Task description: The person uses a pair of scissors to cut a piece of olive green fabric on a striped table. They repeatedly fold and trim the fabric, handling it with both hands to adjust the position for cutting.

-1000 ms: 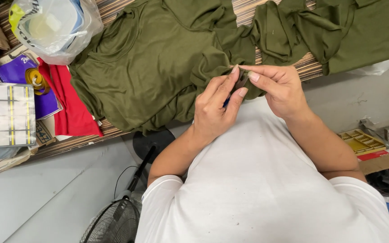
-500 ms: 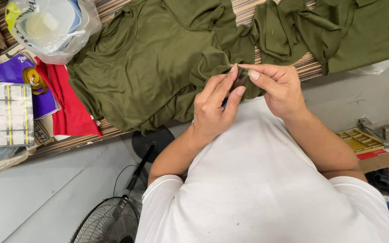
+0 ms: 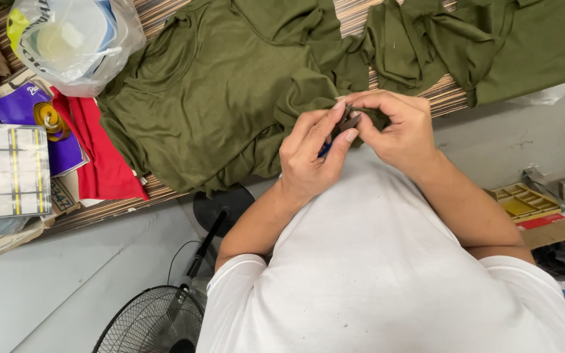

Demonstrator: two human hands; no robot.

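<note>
An olive green garment point(image 3: 223, 85) lies spread over a striped table point(image 3: 158, 13). My left hand point(image 3: 308, 153) and my right hand point(image 3: 397, 127) meet at the garment's near edge, in front of my white shirt. Both pinch a small fold of the green fabric point(image 3: 349, 119) between thumb and fingers. A bit of something blue point(image 3: 324, 150) shows under my left fingers; I cannot tell what it is. More green cloth point(image 3: 492, 39) lies bunched at the right.
A plastic bag point(image 3: 67, 36) with containers sits at the far left, with red cloth point(image 3: 102, 153), a purple packet point(image 3: 27, 117) and a printed card sheet point(image 3: 4, 170) beside it. A standing fan point(image 3: 158, 320) is on the floor below. A yellow tray point(image 3: 524, 199) lies at right.
My hands have shifted slightly and drawn closer together on the fabric fold. The view has tilted a little, showing more of the fan.
</note>
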